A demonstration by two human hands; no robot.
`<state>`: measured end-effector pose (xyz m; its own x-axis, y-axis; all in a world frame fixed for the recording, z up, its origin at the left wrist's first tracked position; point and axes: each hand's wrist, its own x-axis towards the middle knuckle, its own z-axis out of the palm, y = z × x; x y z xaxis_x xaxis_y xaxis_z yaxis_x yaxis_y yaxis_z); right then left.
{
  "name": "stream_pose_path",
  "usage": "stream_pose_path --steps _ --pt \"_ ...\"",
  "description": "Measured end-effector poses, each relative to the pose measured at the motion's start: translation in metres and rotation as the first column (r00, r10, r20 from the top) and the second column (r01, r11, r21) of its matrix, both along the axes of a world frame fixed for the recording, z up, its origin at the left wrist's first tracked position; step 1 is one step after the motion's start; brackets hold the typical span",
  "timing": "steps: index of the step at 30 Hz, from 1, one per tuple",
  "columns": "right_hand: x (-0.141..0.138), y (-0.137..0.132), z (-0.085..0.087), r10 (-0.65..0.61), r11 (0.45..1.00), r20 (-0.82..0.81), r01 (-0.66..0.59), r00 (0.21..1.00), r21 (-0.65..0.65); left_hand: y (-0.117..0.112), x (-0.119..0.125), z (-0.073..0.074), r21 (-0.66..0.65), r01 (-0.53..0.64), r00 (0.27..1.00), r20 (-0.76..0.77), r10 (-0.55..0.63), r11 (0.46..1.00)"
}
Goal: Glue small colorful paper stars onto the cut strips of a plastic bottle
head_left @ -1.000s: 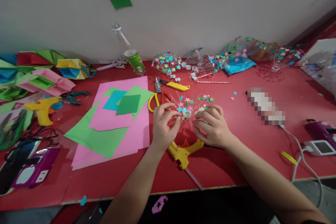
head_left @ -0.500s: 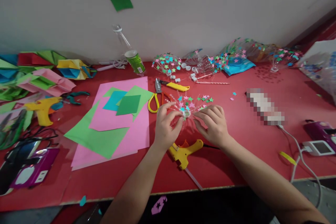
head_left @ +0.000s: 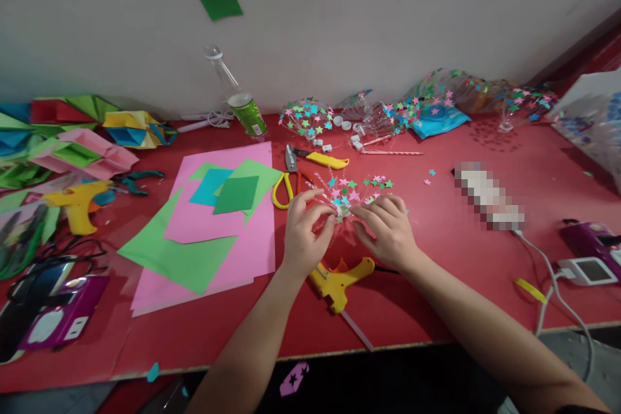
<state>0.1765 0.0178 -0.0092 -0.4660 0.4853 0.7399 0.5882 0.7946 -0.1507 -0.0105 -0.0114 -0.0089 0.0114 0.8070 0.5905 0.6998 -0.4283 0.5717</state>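
Note:
A piece of clear plastic cut into spreading strips (head_left: 343, 206), dotted with small paper stars in pink, blue and green, lies on the red table between my hands. My left hand (head_left: 306, 233) pinches its near left edge between thumb and forefinger. From the other side, my right hand (head_left: 385, 230) has its curled fingertips at the middle of the plastic; whether something small sits in them is hidden. Loose paper stars (head_left: 378, 181) lie just behind. Below my hands rests a yellow glue gun (head_left: 342, 284) with a clear glue stick (head_left: 358, 330) poking out.
Pliers (head_left: 290, 168) and a yellow cutter (head_left: 327, 160) lie behind my left hand. Coloured paper sheets (head_left: 252, 246) are stacked to the left. Star-covered plastic pieces (head_left: 306, 118) line the wall. A blurred-out device (head_left: 488, 197) with a white cable is on the right.
My right hand has moved left, bringing its fingertips onto the middle of the plastic piece. My left hand keeps its pinch in nearly the same spot.

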Motion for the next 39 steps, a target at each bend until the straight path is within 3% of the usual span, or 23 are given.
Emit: stream_pose_path --steps 24,39 --pt "-0.0033 0.0046 -0.0065 0.069 0.994 -0.101 -0.077 0.993 -0.074 0.0000 0.0004 -0.0009 0.013 0.008 1.000 0.002 -0.008 1.000" --pt "-0.0031 0.0062 -0.0082 0.096 0.995 -0.066 -0.096 0.993 -0.007 0.0006 0.0012 -0.0025 0.006 0.002 1.000 -0.006 -0.002 1.000"
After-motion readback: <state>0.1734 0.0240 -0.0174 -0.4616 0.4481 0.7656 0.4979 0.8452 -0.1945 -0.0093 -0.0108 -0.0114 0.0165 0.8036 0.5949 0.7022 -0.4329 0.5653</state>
